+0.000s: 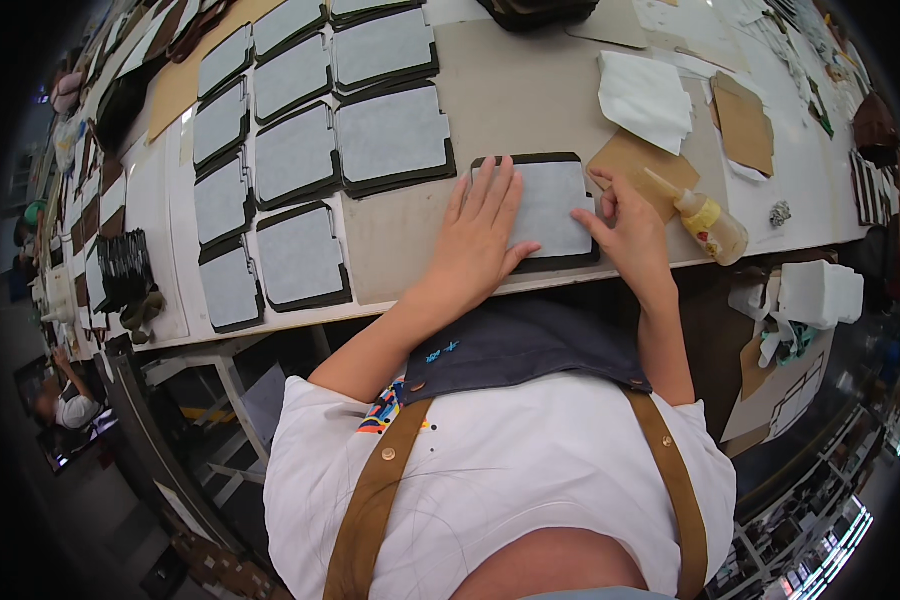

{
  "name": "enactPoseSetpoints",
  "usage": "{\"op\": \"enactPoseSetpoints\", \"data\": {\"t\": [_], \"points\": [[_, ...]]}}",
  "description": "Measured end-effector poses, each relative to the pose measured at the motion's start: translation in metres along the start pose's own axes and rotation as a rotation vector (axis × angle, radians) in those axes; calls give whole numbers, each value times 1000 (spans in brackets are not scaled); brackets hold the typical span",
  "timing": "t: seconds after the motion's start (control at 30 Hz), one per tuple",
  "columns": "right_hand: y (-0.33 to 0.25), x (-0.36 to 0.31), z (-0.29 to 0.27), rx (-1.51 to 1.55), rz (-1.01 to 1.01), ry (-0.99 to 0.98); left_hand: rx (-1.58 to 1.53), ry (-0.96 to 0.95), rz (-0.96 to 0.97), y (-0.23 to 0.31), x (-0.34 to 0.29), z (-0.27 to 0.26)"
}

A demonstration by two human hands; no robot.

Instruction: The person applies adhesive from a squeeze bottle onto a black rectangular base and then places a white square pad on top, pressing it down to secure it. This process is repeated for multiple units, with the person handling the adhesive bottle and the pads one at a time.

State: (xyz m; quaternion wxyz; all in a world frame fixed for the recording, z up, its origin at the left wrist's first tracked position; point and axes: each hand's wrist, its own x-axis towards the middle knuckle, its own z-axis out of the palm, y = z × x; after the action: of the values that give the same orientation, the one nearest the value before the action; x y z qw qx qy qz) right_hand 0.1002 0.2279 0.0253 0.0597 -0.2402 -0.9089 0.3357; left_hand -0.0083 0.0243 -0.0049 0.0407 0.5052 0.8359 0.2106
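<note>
A dark-edged panel with a pale grey sheet on its face lies flat near the table's front edge. My left hand rests flat across its left part, fingers stretched out and thumb apart. At the panel's right edge is my right hand, its thumb on the grey face and its fingers bent near the notched side. Thumb and forefinger stand apart, and I see nothing held between them. To the left, similar panels are laid out in overlapping columns.
A clear squeeze bottle with yellowish contents lies right of my right hand. Beyond it are brown card, white folded sheets and another brown piece. A dark stack sits at the far edge. A white bundle is below the table's right side.
</note>
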Motion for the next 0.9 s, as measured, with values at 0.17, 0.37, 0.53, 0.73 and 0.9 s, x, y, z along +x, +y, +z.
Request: {"op": "enactPoseSetpoints", "data": {"t": [0.17, 0.37, 0.53, 0.73, 0.9], "points": [[8, -4, -4, 46, 36, 7, 130, -60, -57, -13, -7, -4], [15, -9, -14, 181, 115, 88, 154, -68, -49, 1, 12, -3], [18, -14, -16, 205, 97, 180, 47, -63, 118, 25, 48, 23], [26, -24, -16, 281, 95, 225, 49, -103, 264, 52, 42, 32], [22, -35, -12, 332, -17, 189, -9, -219, 340, 57, 17, 22]]}}
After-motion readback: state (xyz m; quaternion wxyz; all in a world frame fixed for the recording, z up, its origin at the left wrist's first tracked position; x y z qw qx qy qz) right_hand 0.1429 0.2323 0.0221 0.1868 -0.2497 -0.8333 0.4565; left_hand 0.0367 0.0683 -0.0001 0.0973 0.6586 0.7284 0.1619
